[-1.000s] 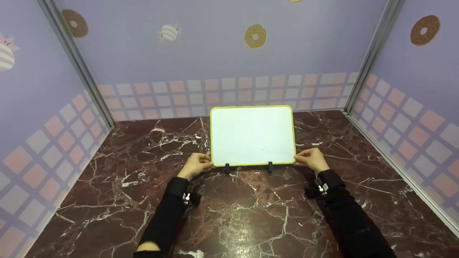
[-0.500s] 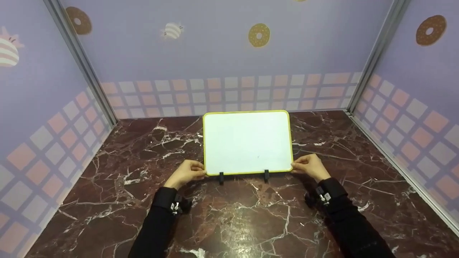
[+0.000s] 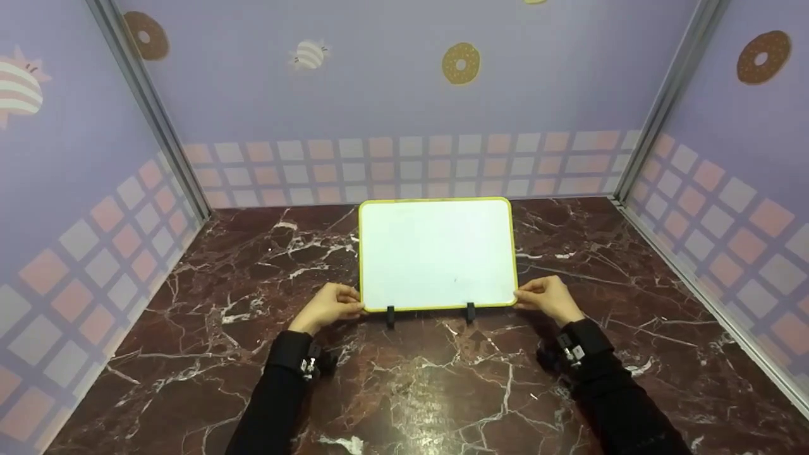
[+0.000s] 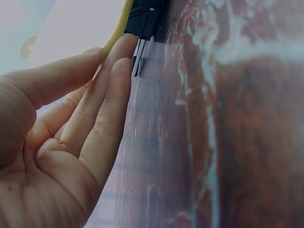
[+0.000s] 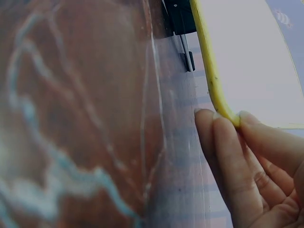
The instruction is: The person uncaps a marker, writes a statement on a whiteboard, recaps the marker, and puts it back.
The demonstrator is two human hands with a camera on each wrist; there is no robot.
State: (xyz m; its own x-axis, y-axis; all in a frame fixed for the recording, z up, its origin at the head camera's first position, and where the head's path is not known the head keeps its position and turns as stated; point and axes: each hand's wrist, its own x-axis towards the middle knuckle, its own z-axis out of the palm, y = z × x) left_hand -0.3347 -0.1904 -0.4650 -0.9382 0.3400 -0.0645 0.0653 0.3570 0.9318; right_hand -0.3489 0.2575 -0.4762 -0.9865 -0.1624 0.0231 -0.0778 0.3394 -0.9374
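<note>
While the yellow-rimmed rectangular whiteboard (image 3: 438, 253) on the dark-red marbled bench (image 3: 196, 303) is held, in near-closed thumb-and-finger pinches at its lower corners, by left hand (image 3: 327, 308) and right hand (image 3: 548, 299), both ends should be moved evenly.

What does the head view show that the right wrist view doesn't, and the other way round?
Only the head view: the left grip, both black sleeves and the left edge of the whiteboard.
Only the right wrist view: a thin metal rod with a dark tip.
Both: the right grip pinching the whiteboard's lower right corner, and the marbled tabletop.
</note>
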